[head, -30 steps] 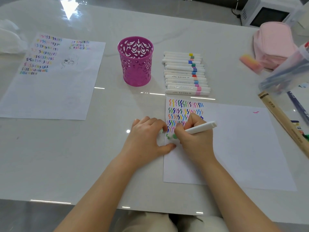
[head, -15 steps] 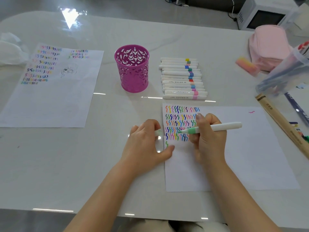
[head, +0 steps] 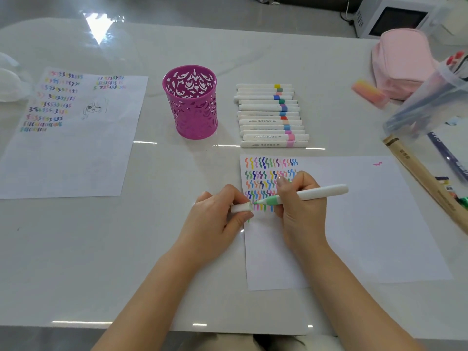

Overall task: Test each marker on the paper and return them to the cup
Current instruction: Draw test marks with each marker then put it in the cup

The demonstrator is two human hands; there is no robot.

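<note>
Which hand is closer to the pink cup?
Left. The left hand lies nearer the person than the cup, slightly right of it, pinching a cap. The right hand is farther right, over the paper, gripping a marker.

Bright light is glaring off the glossy pale table [head: 76,249], while a white microwave [head: 390,19] is sitting beyond its far right corner, by shiny grey floor [head: 177,6].

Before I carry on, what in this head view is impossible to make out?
Head view only:
- Floor of the cup: hidden by its near wall.
- Part of the squiggles: covered by the right hand.
- The cap: mostly hidden by fingers of the left hand.
- The clear container, right edge: blurred, cut off.
</note>
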